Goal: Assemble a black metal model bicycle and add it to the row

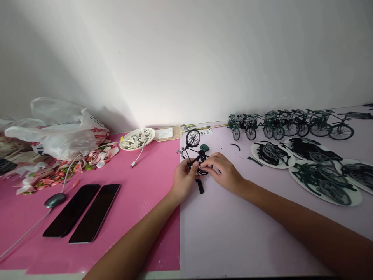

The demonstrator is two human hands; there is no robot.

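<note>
A small black model bicycle (pixel 193 139) is held between my two hands in the middle of the table, one spoked wheel pointing up and away from me. My left hand (pixel 185 177) is closed around its near left part, thumb on top. The fingers of my right hand (pixel 223 171) pinch at its near wheel from the right; whether a tiny part is between the fingertips is too small to tell. Just beyond lies a dark green flat piece (pixel 204 147). Below my hands rests a black strip-shaped part (pixel 199 186).
Finished-looking model bicycles (pixel 274 124) stand along the wall. Plates of bicycle parts (pixel 313 186) are at right, a curved piece (pixel 235 146) nearer. At left are two phones (pixel 94 214), a cable (pixel 65 179), a plastic bag (pixel 64 132), petal-like pieces (pixel 96 157) and a plate (pixel 124 147) of pale parts.
</note>
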